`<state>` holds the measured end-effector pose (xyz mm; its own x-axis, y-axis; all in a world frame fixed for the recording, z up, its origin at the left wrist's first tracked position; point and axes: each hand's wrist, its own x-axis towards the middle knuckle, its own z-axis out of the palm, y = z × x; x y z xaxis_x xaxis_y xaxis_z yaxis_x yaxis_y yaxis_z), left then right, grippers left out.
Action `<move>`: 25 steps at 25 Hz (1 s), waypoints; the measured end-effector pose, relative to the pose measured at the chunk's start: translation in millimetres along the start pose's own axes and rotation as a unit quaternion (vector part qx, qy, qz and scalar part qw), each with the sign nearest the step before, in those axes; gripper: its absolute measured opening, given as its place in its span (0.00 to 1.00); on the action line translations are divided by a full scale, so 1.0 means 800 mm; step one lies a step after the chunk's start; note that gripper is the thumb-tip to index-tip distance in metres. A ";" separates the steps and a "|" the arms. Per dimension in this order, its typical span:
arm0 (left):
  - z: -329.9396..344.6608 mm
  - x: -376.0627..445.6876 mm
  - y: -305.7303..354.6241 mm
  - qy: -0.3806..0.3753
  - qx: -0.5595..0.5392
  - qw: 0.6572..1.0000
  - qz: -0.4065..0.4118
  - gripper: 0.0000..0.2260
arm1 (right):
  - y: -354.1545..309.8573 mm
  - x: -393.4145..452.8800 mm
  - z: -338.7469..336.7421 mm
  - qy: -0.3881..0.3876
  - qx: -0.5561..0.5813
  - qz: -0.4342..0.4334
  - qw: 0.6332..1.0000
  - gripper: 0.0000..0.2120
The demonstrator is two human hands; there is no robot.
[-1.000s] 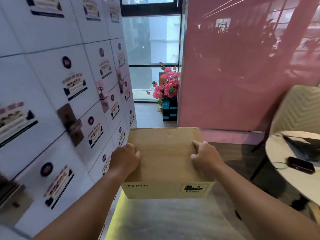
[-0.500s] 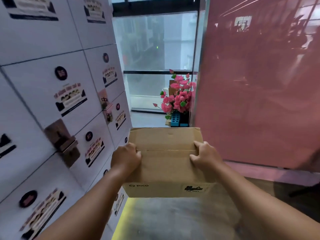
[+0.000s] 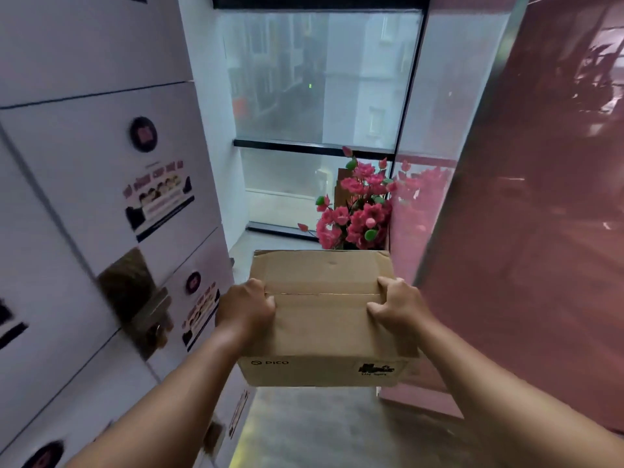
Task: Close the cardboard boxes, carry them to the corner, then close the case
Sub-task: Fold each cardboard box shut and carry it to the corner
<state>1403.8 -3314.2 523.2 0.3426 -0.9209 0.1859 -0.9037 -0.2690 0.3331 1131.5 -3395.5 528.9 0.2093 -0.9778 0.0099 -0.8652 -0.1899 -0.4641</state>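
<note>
A brown cardboard box (image 3: 320,319) with its top flaps folded down is held in the air in front of me, above the floor. My left hand (image 3: 244,307) grips its left side, fingers curled over the top edge at the flap seam. On the opposite side my right hand (image 3: 396,305) grips the right edge the same way. The near face carries a small logo and a black sticker. No case is in view.
White locker doors (image 3: 101,197) with stickers and handles line the left. A glossy pink wall (image 3: 523,214) runs along the right. Ahead, pink artificial flowers (image 3: 358,211) stand in the corner by a tall window (image 3: 320,79). Grey floor (image 3: 320,430) lies between.
I have moved forward down the passage with the box; the flowers and window are nearer. The round table and chair on the right have left the view. Both hands keep the same hold.
</note>
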 end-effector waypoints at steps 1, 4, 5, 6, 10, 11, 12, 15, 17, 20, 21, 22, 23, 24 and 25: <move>0.005 0.036 -0.001 0.003 -0.003 1.000 0.002 0.10 | -0.005 0.035 -0.002 0.004 0.005 -0.002 1.000 0.21; 0.027 0.142 0.000 0.011 -0.009 1.000 0.003 0.10 | -0.013 0.139 0.002 0.012 0.021 0.000 1.000 0.18; 0.038 0.179 0.001 0.013 -0.008 1.000 0.001 0.10 | -0.014 0.177 0.005 0.012 0.019 0.000 1.000 0.15; 0.049 0.216 0.002 0.014 -0.007 1.000 -0.003 0.10 | -0.015 0.216 0.009 0.012 0.017 -0.003 1.000 0.13; 0.095 0.357 0.004 0.011 0.002 1.000 -0.023 0.10 | -0.017 0.374 0.031 0.018 0.046 -0.002 0.999 0.06; 0.106 0.394 0.005 0.009 -0.001 0.999 -0.033 0.09 | -0.019 0.417 0.036 0.015 0.053 -0.002 0.998 0.05; 0.114 0.432 0.005 0.005 -0.001 0.999 -0.042 0.09 | -0.022 0.460 0.039 0.014 0.058 0.000 0.998 0.05; 0.129 0.538 0.000 0.014 0.004 0.998 -0.064 0.08 | -0.042 0.578 0.042 0.005 0.062 -0.009 0.998 0.06; 0.133 0.600 -0.009 0.024 0.006 0.997 -0.076 0.07 | -0.056 0.644 0.048 0.003 0.071 -0.017 0.997 0.04; 0.150 0.683 -0.030 0.029 0.017 0.996 -0.088 0.07 | -0.074 0.734 0.073 -0.005 0.071 -0.027 0.997 0.04; 0.157 0.712 -0.041 0.025 0.019 0.995 -0.095 0.07 | -0.080 0.767 0.084 -0.012 0.071 -0.033 0.997 0.05; 0.164 0.740 -0.052 0.021 0.017 0.994 -0.102 0.07 | -0.087 0.801 0.096 -0.019 0.068 -0.040 0.997 0.07; 0.173 0.770 -0.066 0.019 0.014 0.994 -0.108 0.07 | -0.096 0.835 0.110 -0.026 0.063 -0.049 0.996 0.10; 0.184 0.801 -0.081 0.016 0.011 0.993 -0.113 0.07 | -0.104 0.870 0.124 -0.034 0.056 -0.054 0.996 0.13; 0.195 0.834 -0.097 0.013 0.007 0.993 -0.116 0.07 | -0.113 0.905 0.139 -0.040 0.046 -0.053 0.997 0.16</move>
<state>1662.6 -3951.3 477.2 0.5492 -0.8255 0.1302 -0.8029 -0.4780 0.3562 1412.0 -4076.6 479.6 0.3356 -0.9420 -0.0049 -0.7916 -0.2792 -0.5435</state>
